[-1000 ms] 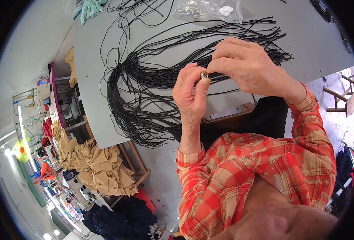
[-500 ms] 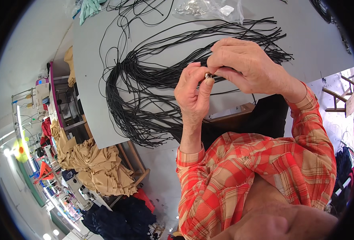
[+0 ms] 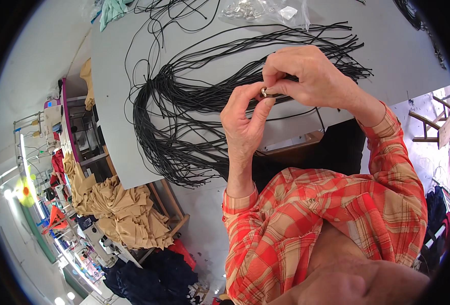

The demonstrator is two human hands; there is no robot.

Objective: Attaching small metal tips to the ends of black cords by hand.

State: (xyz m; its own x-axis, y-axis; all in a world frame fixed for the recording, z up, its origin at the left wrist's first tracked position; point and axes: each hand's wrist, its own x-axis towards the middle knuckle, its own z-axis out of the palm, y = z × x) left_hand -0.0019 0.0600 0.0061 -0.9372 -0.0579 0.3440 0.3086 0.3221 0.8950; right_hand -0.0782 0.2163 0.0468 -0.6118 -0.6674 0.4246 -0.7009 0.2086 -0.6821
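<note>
Between the thumb and fingers of my left hand (image 3: 244, 114) is a small shiny metal fitting (image 3: 263, 92), rounded and silvery; its exact kind is too small to tell. My right hand (image 3: 311, 76) meets it from the right, thumb and forefinger pinched against the fitting's right side. What those fingertips grip is hidden; a thin black cord seems to run close by. Below and behind both hands, a large bundle of black cords (image 3: 151, 109) lies on the grey table (image 3: 118, 117), gathered at its upper left and fanning out to the right.
A clear plastic bag (image 3: 265, 12) with small metal pieces lies at the table's far side. More dark cord and metal parts (image 3: 436, 48) sit at the far right. Tan cloth (image 3: 128, 208) is heaped left of the table, dark cloth (image 3: 148, 274) beneath it. A wooden stool (image 3: 433, 124) stands right.
My right hand has shifted slightly up and left, its thumb now closer to the metal fitting. The fitting has turned a little in my left fingers.
</note>
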